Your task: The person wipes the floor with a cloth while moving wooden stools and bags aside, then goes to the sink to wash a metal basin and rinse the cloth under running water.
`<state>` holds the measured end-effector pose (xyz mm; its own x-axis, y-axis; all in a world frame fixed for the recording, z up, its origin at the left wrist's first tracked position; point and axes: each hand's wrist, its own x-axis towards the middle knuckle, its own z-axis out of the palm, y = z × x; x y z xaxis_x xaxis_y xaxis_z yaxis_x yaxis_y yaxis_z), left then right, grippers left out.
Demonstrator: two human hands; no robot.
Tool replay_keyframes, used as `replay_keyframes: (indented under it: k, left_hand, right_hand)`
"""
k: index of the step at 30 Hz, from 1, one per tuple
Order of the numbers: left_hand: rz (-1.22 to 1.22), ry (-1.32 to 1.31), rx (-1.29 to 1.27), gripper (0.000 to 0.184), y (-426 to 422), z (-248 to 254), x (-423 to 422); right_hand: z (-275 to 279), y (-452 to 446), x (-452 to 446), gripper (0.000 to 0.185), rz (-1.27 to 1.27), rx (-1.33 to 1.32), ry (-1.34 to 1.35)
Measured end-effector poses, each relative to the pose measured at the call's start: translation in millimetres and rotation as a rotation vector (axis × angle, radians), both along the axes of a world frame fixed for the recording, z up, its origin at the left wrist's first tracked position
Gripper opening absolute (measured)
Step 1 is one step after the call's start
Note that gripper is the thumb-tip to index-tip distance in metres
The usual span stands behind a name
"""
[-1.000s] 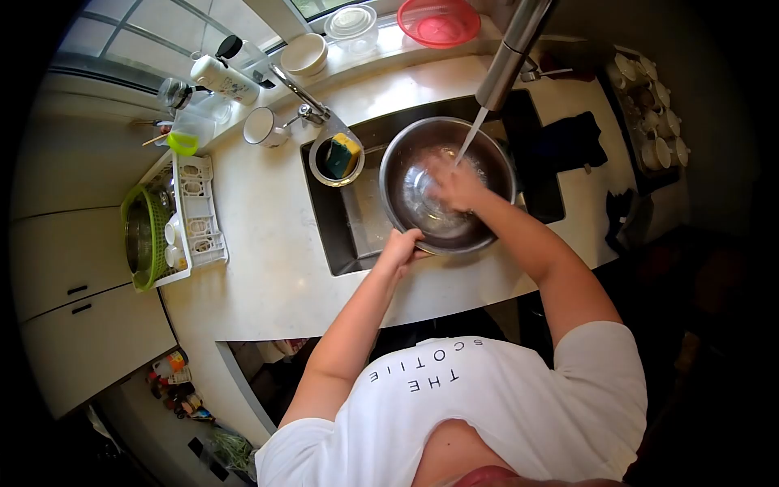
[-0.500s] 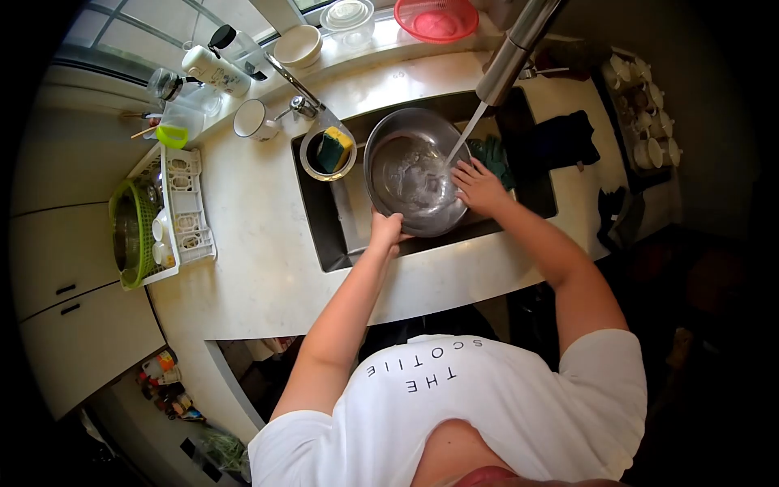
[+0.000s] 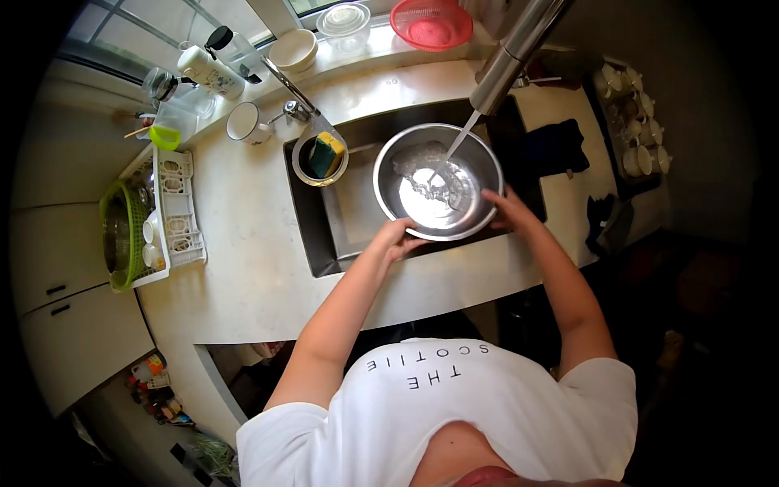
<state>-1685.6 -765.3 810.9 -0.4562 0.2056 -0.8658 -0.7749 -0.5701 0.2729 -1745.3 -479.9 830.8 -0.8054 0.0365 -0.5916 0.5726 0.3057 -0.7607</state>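
A shiny metal bowl (image 3: 392,183) is held over the sink (image 3: 320,243), with water from the faucet (image 3: 492,89) running into it. My left hand (image 3: 398,238) grips the bowl's near left rim, thumb on top and fingers underneath. At the right rim, my right hand (image 3: 509,209) has its thumb over the edge and its other fingers partly hidden outside the bowl. Left of the bowl, a yellow and green sponge (image 3: 326,154) rests in a round holder (image 3: 307,173) at the sink's edge.
On the left of the counter stands a white dish rack (image 3: 180,211) with a green basket (image 3: 122,235). An enamel mug (image 3: 246,123) sits behind the sink. A dark cloth (image 3: 560,148) lies at the sink's right side; cups fill a tray (image 3: 629,122) further right.
The bowl has moved right and tilted, its bright inside now facing up more. My right hand has gone from inside the bowl to its right rim. My left hand still holds the near rim.
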Motion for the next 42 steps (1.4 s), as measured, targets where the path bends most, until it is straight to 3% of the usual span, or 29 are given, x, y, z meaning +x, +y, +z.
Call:
replay_keyframes:
  k: [1,5,8,10,12,14,15,17,18,20,24,28,30,33,34,35,37,38,40,42]
  left_hand:
    - [0.004,-0.009,0.081,0.033,6.4,1.3,1.3]
    - [-0.32,0.106,-0.032,0.06,-24.3,5.0,8.5]
    - [-0.01,0.151,-0.078,0.08,-5.6,-5.0,-9.6]
    - [0.188,0.067,0.016,0.061,21.4,-35.9,-31.2]
    - [0.329,0.052,0.226,0.046,49.4,-114.8,-60.9]
    - [0.426,0.026,0.236,0.035,74.4,-110.5,-87.0]
    - [0.475,0.014,0.241,0.029,86.9,-107.3,-100.0]
    - [0.537,-0.157,0.329,0.023,101.5,-95.7,-120.4]
    - [0.539,-0.167,0.34,0.023,105.0,-89.5,-126.2]
    - [0.573,-0.14,0.418,0.022,104.3,-82.9,-134.9]
    - [0.595,-0.118,0.508,0.027,99.7,-80.7,-140.1]
    - [0.5,-0.156,0.36,0.027,97.4,-78.8,-143.3]
    - [0.584,-0.097,0.326,0.025,96.2,-75.6,-141.2]
    - [0.527,-0.191,0.329,0.019,90.2,-65.7,-143.4]
    - [0.536,-0.189,0.329,0.019,90.1,-79.0,-145.1]
    - [0.51,-0.111,0.293,0.005,90.4,-91.7,-146.5]
    - [0.494,-0.026,0.252,0.015,86.8,-81.5,-145.9]
    - [0.474,0.055,0.049,0.036,85.0,-62.6,-138.3]
    - [0.049,0.308,-0.291,0.084,57.3,-63.5,-112.1]
    - [-0.041,0.333,-0.353,0.084,34.3,-28.0,-80.2]
  right_hand:
    - [4.9,5.7,2.1,0.05,-0.049,-0.365,-0.494]
    - [7.5,0.4,35.3,0.043,-0.094,-0.508,-0.42]
    - [52.5,-4.4,52.2,0.043,-0.173,-0.435,-0.347]
    - [69.2,-1.8,61.6,0.047,-0.279,-0.352,-0.139]
    - [80.0,8.7,63.2,0.054,-0.269,-0.25,-0.076]
    - [92.5,10.8,66.5,0.078,-0.256,-0.105,0.102]
    - [95.0,12.2,67.4,0.078,-0.251,-0.091,0.103]
    - [98.9,17.6,69.8,0.086,-0.12,0.37,0.524]
    - [104.9,14.5,69.8,0.086,-0.115,0.382,0.519]
    - [125.0,3.9,66.8,0.088,-0.148,0.763,0.644]
    - [139.8,10.2,69.4,0.092,-0.192,0.862,0.464]
    - [123.9,32.5,82.0,0.097,-0.125,0.925,0.707]
    - [121.1,36.5,85.6,0.098,-0.074,0.973,0.837]
    - [119.9,36.3,89.0,0.097,-0.045,0.942,1.012]
    - [114.2,38.2,91.4,0.097,-0.091,0.942,0.936]
    - [110.2,38.7,92.0,0.097,-0.135,0.939,0.86]
    - [123.5,15.8,86.7,0.092,-0.174,0.717,0.714]
    - [115.0,5.9,83.5,0.087,-0.188,0.681,0.718]
    - [46.1,20.3,81.6,0.079,-0.215,0.28,0.656]
    - [50.5,-2.7,72.6,0.065,-0.346,-0.226,0.068]
